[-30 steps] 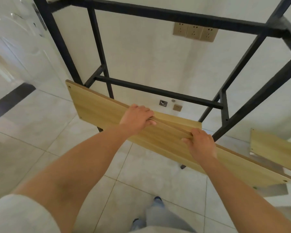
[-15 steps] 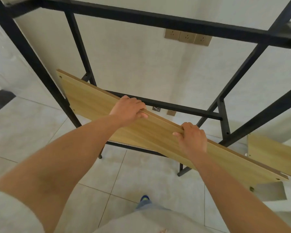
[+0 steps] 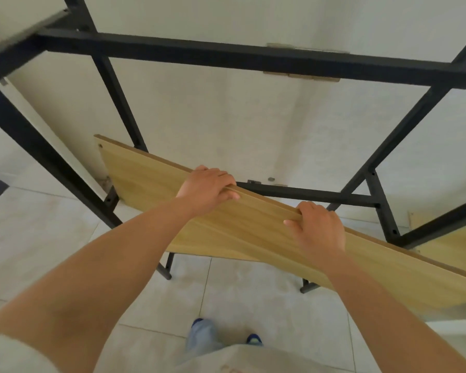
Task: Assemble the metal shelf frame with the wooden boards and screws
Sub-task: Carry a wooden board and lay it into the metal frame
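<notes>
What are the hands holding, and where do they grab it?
Both the left hand and right hand grip the wooden board by its upper long edge, near the middle.

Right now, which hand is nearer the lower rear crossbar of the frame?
Left. The left hand grips the board top edge right beside the crossbar's left end. The right hand grips the same edge lower, in front of the bar, apart from it.
</notes>
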